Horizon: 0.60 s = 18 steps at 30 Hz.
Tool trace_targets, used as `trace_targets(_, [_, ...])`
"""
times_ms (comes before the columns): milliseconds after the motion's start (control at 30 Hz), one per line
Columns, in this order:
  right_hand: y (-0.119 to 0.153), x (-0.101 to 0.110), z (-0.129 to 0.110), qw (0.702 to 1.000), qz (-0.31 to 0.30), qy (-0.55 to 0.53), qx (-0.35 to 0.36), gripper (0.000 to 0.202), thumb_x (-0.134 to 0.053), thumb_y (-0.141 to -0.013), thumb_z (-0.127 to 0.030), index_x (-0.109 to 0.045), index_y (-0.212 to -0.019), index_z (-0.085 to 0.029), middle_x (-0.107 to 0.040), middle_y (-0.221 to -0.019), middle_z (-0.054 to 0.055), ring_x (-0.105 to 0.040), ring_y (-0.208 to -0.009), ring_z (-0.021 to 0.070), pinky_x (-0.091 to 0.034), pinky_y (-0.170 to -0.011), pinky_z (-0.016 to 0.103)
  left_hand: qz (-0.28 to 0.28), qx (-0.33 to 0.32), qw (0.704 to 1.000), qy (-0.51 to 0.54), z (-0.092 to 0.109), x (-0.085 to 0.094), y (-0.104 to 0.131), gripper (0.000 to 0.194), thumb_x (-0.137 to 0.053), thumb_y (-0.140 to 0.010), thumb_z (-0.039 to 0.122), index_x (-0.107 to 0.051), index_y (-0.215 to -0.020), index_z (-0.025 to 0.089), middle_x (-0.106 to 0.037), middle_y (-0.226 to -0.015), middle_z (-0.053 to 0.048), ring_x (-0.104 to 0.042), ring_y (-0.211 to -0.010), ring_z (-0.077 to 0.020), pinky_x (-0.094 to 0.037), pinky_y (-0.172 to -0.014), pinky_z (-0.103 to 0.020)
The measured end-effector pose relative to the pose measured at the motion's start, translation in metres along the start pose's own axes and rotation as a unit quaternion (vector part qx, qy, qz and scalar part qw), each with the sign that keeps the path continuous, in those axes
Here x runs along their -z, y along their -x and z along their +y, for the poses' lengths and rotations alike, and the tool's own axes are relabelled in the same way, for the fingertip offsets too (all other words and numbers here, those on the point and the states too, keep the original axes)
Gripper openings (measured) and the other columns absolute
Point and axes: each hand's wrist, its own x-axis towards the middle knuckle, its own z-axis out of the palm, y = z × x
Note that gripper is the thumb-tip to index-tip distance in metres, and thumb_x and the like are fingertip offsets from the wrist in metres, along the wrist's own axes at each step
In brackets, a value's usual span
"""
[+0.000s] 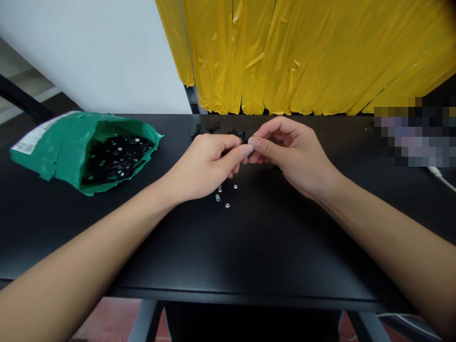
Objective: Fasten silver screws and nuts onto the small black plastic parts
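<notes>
My left hand (210, 164) and my right hand (295, 152) meet fingertip to fingertip above the dark table (242, 251). Both are closed in a pinch, thumbs on top. Whatever sits between the fingers is hidden or too small to name. Just below my left hand lie several small silvery rings (227, 205), like nuts or washers. Behind my fingers are small black parts (213, 127), partly covered by my left hand. To the left, a torn green plastic bag (67, 152) lies open towards me, filled with many black parts (114, 156) with small shiny and green bits among them.
Yellow plastic sheeting (302, 57) hangs behind the table's far edge, beside a white panel (117, 52). At the right a pixelated area hides something, and a white cable (441, 176) runs out from it. The table's front edge (249, 295) is near me.
</notes>
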Motion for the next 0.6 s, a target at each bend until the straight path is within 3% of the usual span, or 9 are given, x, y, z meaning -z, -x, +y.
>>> trace_targets(133, [-0.0006,-0.0003,-0.0003,0.999,-0.009,-0.032,-0.022,0.031,-0.093,-0.077,-0.040,-0.070,-0.088,-0.023,-0.072,-0.084,-0.003,-0.071,-0.072,0.0128,-0.060,-0.070,0.029,-0.005,-0.006,1.000,0.000,0.0010,0.0004,0.0002,0.039,-0.055,-0.102,0.033,-0.060,-0.065,0.019,-0.063,-0.059,0.002,-0.055,-0.052,-0.0109,-0.041,-0.054,-0.025])
trace_targets(300, [-0.0004,0.0016,-0.0025,0.998,-0.034,-0.024,-0.041,0.031,-0.089,-0.082,-0.041,-0.076,-0.105,-0.023,-0.076,-0.089,-0.001,-0.072,-0.073,0.0132,-0.061,-0.070,0.029,-0.001,-0.042,0.998,-0.045,0.0018,0.0017,0.0017,0.039,-0.055,-0.102,0.032,-0.060,-0.066,0.019,-0.063,-0.060,0.003,-0.053,-0.052,-0.0105,-0.040,-0.055,-0.026])
trace_targets(600, [0.0001,0.0025,-0.0056,0.999,-0.037,0.004,-0.022,0.023,-0.089,-0.083,-0.042,-0.080,-0.093,-0.023,-0.076,-0.090,0.000,-0.071,-0.073,0.0136,-0.064,-0.071,0.030,0.002,-0.079,0.993,-0.085,-0.0012,0.0002,0.0027,0.039,-0.054,-0.104,0.033,-0.060,-0.068,0.020,-0.060,-0.057,0.005,-0.053,-0.051,-0.0107,-0.039,-0.057,-0.027])
